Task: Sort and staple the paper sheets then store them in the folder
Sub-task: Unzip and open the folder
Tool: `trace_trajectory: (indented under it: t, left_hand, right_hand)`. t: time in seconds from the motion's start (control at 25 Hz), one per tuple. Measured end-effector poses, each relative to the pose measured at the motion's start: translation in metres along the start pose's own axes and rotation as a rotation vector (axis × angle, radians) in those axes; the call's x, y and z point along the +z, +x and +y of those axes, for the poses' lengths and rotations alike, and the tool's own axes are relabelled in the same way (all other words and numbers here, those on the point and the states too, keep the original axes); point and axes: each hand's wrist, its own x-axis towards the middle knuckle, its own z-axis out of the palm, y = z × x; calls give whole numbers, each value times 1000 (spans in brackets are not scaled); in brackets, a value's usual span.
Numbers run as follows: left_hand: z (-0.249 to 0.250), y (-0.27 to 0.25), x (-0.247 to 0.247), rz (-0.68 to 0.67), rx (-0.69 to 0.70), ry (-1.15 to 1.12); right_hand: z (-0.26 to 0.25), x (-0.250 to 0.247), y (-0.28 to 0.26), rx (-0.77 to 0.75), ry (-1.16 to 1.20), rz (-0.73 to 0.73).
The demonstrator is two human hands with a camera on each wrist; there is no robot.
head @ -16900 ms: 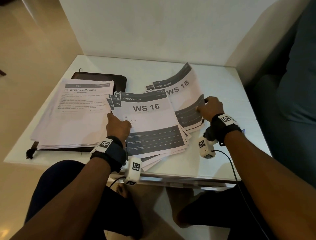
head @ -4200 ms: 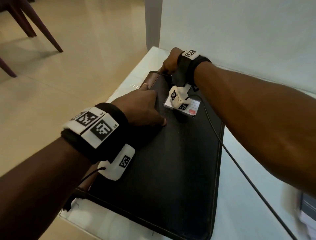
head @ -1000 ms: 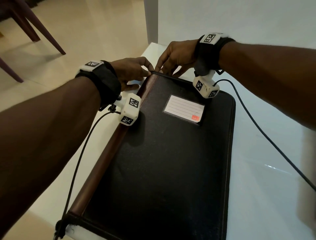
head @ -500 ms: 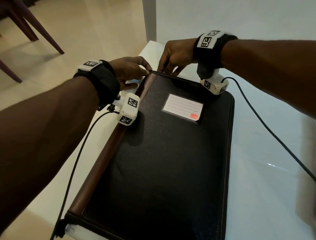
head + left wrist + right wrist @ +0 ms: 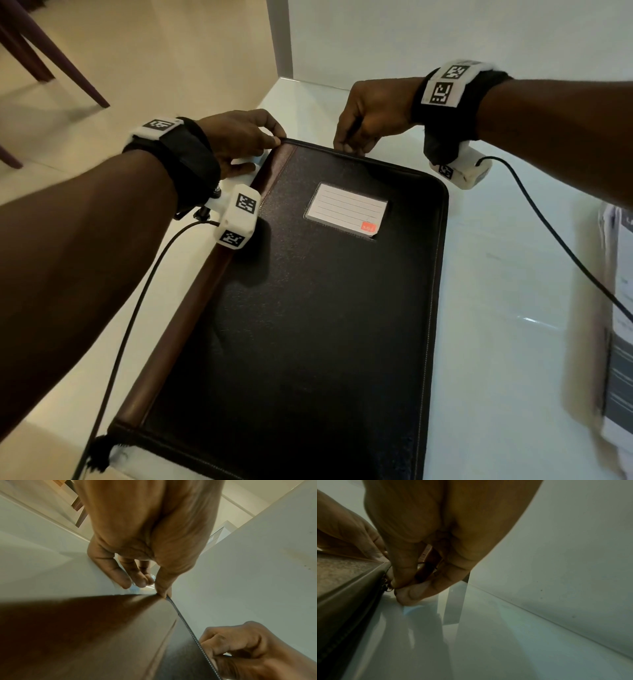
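A black zip folder (image 5: 308, 308) with a brown spine and a lined label lies closed on the white table (image 5: 496, 274). My left hand (image 5: 274, 140) pinches its far left corner; in the left wrist view the left hand (image 5: 163, 592) has its thumb on the stitched edge of the folder (image 5: 102, 635). My right hand (image 5: 349, 147) is at the far edge, a little right of the corner. In the right wrist view the right hand (image 5: 402, 588) pinches a small zipper pull (image 5: 388, 586) beside the zip of the folder (image 5: 351, 581). Printed paper sheets (image 5: 620, 308) lie at the right edge.
A wall (image 5: 445, 41) runs close behind the table's far edge. Dark chair legs (image 5: 51, 58) stand on the floor to the far left. Wrist-camera cables trail over the table on both sides of the folder.
My right hand has slid rightward along the folder's far edge, away from the corner. The left hand has stayed at the far left corner.
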Motion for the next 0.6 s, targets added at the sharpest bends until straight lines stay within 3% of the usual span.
trace_trajectory:
  t: [0.28, 0.48, 0.6]
  left_hand:
    - [2, 2, 0, 10, -7, 14]
    - [1, 2, 0, 5, -8, 13]
    - [1, 2, 0, 3, -1, 19]
  right_hand:
    - [0, 3, -7, -20, -43, 57]
    - [-1, 7, -1, 34, 186, 86]
    - [0, 5, 2, 74, 274, 25]
